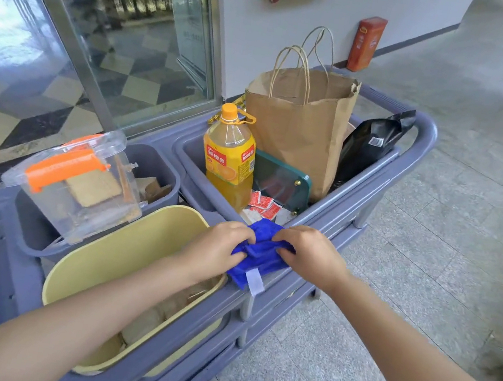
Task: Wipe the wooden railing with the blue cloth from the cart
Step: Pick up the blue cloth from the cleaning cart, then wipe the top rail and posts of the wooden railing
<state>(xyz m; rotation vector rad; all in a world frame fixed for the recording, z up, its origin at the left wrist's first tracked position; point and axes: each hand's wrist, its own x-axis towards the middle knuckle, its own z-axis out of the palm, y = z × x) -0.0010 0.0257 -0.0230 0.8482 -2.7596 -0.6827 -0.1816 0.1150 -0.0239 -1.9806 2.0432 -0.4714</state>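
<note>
A bunched blue cloth (pixel 258 255) with a white label rests on the near rim of the grey-blue cart (pixel 371 193). My left hand (pixel 218 247) grips its left end. My right hand (pixel 309 254) pinches its right end. Both hands touch the cloth just above the cart's rim. No wooden railing is in view.
The cart holds a yellow bin (pixel 119 265), a clear box with an orange handle (pixel 76 182), an orange juice bottle (pixel 229 157), a brown paper bag (pixel 300 122), a black bag (pixel 369 146) and red sachets (pixel 262 205). A glass door stands at the left. Paved floor lies to the right.
</note>
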